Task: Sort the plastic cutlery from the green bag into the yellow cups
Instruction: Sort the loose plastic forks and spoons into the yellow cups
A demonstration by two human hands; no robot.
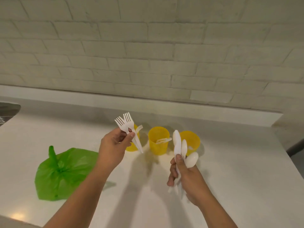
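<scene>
Three yellow cups stand in a row on the white counter: the left cup [133, 146] partly behind my left hand, the middle cup [158, 145] with white knives inside, the right cup [191, 141] with something white in it. A fork [139, 128] sticks up from the left cup. My left hand [113, 145] pinches white plastic forks [124, 122], tines up, in front of the left cup. My right hand [182, 173] grips several white spoons [178, 145], bowls up, in front of the right cup. The knotted green bag [64, 173] lies at the left.
A white brick wall [148, 46] backs the counter behind a low ledge. A dark object [6, 112] shows at the far left edge. The counter [246, 162] ends at the right, with dark floor beyond.
</scene>
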